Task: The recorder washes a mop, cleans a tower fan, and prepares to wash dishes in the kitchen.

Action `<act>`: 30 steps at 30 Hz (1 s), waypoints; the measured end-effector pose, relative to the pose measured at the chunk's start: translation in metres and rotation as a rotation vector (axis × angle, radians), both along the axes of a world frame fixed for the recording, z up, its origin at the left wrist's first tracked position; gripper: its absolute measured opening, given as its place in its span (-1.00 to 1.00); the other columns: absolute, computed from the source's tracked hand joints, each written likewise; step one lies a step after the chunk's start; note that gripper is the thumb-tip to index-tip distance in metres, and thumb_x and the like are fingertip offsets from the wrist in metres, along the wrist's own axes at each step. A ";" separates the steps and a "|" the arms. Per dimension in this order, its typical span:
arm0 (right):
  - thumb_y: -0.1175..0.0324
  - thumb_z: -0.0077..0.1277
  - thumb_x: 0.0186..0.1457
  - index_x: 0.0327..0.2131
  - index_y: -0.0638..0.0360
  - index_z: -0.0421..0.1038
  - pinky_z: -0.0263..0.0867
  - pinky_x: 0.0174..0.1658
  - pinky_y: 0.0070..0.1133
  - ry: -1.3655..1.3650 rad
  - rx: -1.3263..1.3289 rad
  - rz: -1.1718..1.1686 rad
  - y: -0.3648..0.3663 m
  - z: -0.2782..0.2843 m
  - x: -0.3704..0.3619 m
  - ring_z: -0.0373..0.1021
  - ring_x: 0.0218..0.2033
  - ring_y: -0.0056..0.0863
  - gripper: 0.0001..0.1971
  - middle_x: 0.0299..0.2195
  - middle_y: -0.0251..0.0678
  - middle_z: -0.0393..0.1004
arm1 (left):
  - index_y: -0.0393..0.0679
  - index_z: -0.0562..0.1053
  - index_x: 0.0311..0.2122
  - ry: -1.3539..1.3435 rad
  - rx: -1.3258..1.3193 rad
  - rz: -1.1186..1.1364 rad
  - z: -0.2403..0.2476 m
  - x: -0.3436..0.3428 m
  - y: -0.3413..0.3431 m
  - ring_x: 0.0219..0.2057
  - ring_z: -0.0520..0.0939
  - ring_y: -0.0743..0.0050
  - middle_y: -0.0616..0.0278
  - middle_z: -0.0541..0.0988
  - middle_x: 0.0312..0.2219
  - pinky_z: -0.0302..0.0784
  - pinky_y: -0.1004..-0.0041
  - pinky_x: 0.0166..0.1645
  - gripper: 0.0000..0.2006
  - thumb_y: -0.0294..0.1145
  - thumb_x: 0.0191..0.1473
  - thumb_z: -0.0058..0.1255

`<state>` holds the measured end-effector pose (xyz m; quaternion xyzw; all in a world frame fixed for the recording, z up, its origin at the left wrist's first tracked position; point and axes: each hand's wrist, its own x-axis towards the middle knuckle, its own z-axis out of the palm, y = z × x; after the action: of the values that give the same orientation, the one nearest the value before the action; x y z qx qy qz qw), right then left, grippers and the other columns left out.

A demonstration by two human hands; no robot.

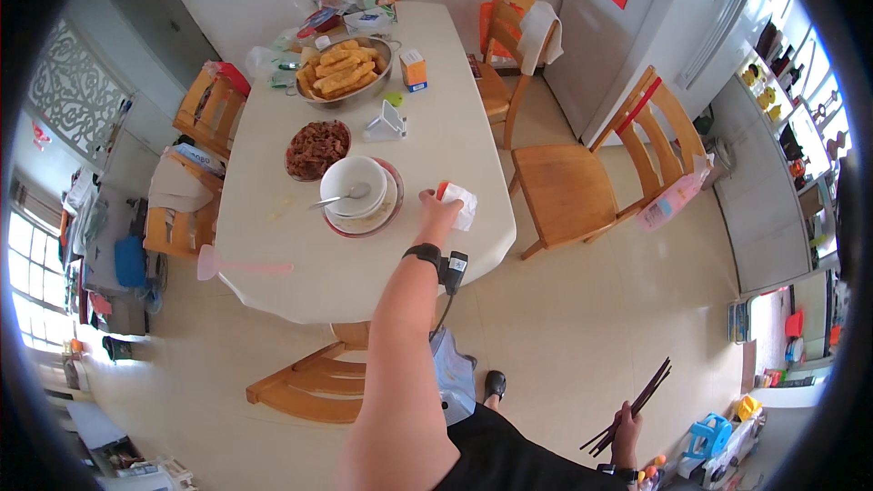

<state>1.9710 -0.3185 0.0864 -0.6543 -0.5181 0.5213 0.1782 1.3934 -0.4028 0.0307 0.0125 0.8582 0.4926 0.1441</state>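
My left hand reaches over the right side of the table, fingers closed on a crumpled white tissue. An orange-red bit shows beside the fingertips; I cannot tell what it is. To the left of this hand stand stacked white bowls on a red-rimmed plate, with a metal spoon in the top one. Low at the right, away from the table, my right hand is wrapped round several dark chopsticks.
The cream-topped table also holds a plate of brown shredded food, a metal basin of fried dough sticks, a white phone stand, a small orange box and a pink fly swatter. Wooden chairs surround it.
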 end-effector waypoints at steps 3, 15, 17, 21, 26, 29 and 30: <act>0.18 -0.13 0.01 -0.77 0.04 0.08 -0.18 -0.79 -0.72 0.027 0.012 0.032 0.009 0.005 -0.003 -0.05 -0.86 -0.74 -0.62 -0.85 -0.56 0.02 | -0.28 0.18 -0.19 -0.141 0.264 0.089 -0.026 -0.018 -0.011 -0.39 0.50 0.34 0.09 0.44 -0.39 0.44 0.41 -0.36 -0.44 -0.31 -0.38 0.07; 0.07 -0.19 0.04 -0.66 0.07 0.16 -0.01 -0.75 -0.73 0.398 0.040 0.385 0.133 -0.050 -0.072 0.06 -0.81 -0.69 -0.66 -0.80 -0.49 0.15 | -0.37 0.24 -0.23 -0.247 1.110 -0.067 0.185 0.095 -0.168 -0.37 0.51 0.17 0.05 0.41 -0.35 0.47 0.23 -0.33 -0.67 -0.41 -0.14 -0.12; 0.08 -0.19 0.04 -0.64 0.07 0.16 -0.01 -0.75 -0.73 0.416 0.008 0.436 0.137 -0.053 -0.118 0.06 -0.81 -0.70 -0.66 -0.79 -0.50 0.15 | -0.36 0.24 -0.19 -0.169 0.984 0.013 0.227 0.138 -0.221 -0.37 0.51 0.26 0.06 0.43 -0.37 0.45 0.29 -0.27 -0.67 -0.42 -0.11 -0.16; 0.12 -0.19 0.05 -0.64 0.05 0.14 -0.04 -0.75 -0.74 0.450 0.021 0.601 0.122 -0.036 -0.197 0.01 -0.83 -0.71 -0.69 -0.79 -0.51 0.11 | -0.33 0.24 -0.16 -0.069 1.073 0.109 0.237 0.204 -0.337 -0.36 0.51 0.34 0.09 0.43 -0.35 0.43 0.35 -0.21 -0.67 -0.41 -0.08 -0.20; 0.11 -0.16 0.02 -0.58 0.06 0.19 -0.05 -0.76 -0.72 0.438 0.141 0.626 0.072 -0.016 -0.240 -0.03 -0.82 -0.73 -0.73 -0.77 -0.53 0.10 | -0.31 0.24 -0.15 0.186 1.116 0.454 0.214 0.284 -0.458 -0.32 0.49 0.37 0.14 0.43 -0.33 0.44 0.37 -0.22 -0.68 -0.39 -0.05 -0.21; 0.10 -0.17 0.02 -0.44 0.14 0.30 -0.04 -0.75 -0.72 0.444 0.272 0.724 0.047 -0.004 -0.256 -0.02 -0.81 -0.72 -0.71 -0.75 -0.51 0.12 | -0.30 0.21 -0.12 0.235 1.138 0.477 0.190 0.351 -0.538 -0.32 0.49 0.36 0.13 0.43 -0.34 0.45 0.37 -0.24 -0.63 -0.38 -0.07 -0.17; 0.12 -0.14 0.01 -0.40 0.12 0.31 -0.04 -0.78 -0.75 0.523 0.307 0.685 0.057 -0.011 -0.263 0.00 -0.80 -0.76 -0.73 -0.74 -0.53 0.12 | -0.30 0.21 -0.12 0.255 1.151 0.487 0.185 0.371 -0.555 -0.32 0.49 0.36 0.13 0.43 -0.34 0.45 0.37 -0.24 -0.63 -0.38 -0.07 -0.17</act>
<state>1.7077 -0.2610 0.0751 -0.2579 -0.7134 0.6149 0.2154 1.7640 -0.9575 0.2154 -0.0488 0.4450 0.8880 -0.1050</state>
